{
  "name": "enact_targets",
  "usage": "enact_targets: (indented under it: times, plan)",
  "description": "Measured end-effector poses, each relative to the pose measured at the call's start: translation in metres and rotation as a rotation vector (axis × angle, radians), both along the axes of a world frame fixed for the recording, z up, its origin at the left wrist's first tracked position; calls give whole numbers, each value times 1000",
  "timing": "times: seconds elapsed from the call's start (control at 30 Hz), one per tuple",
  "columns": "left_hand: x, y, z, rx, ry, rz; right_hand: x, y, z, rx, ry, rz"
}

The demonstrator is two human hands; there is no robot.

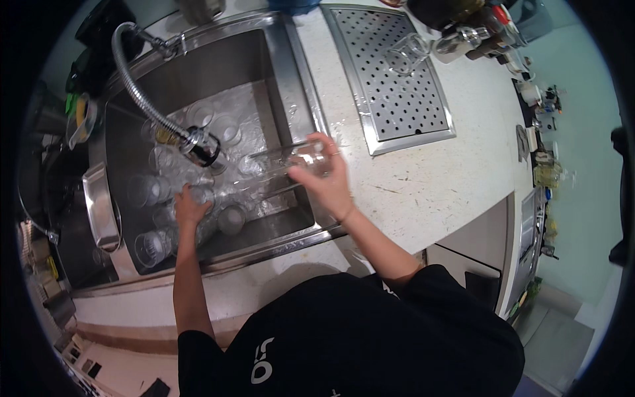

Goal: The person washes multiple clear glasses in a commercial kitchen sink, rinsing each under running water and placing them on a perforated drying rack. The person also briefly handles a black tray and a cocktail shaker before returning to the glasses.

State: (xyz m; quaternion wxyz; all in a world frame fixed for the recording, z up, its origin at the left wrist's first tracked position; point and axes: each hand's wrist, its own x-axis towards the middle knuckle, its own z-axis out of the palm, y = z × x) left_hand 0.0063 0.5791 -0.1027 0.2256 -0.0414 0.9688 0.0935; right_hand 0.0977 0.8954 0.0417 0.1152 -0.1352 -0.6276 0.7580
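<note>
Over the right part of the steel sink (248,54), my right hand (322,173) grips a large clear container (273,166), blurred and tilted, its far end towards the faucet. My left hand (191,206) is down in the sink, its fingers around a clear drinking glass (201,193). Several more clear glasses stand or lie about it, among them one at the left (144,190), one at the lower left (153,247) and one at the right (231,219). The spray head (201,146) of the flexible metal faucet hangs just above the glasses.
A perforated steel drain tray (397,94) is set in the white counter (412,183), with a clear glass jug (407,53) on it. Bottles crowd the counter's back right. A steel lid or pan (101,206) lies on the sink's left divider. A plastic tub (83,121) stands at the left.
</note>
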Motion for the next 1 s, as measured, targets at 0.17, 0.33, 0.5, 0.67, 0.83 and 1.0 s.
enact_targets:
  times: [0.17, 0.33, 0.5, 0.67, 0.83, 1.0]
  plan:
    - [1, 5, 3, -67, 10, 26, 10, 115, 42, 219, 146, -304]
    - [-2, -8, -4, -53, 47, 55, -3, 222, 30, 902, 26, -618]
    - [-1, 5, 28, -69, 119, -37, -29, 261, 27, 1148, -189, -634]
    - [1, 41, 110, -17, 228, -72, -47, 274, 27, 1190, -338, -580]
    - [4, 56, 128, 386, 428, -129, -76, 273, 28, 1248, -390, -516]
    - [6, 87, 101, 563, 277, -213, -107, 283, 20, 1258, -372, -509]
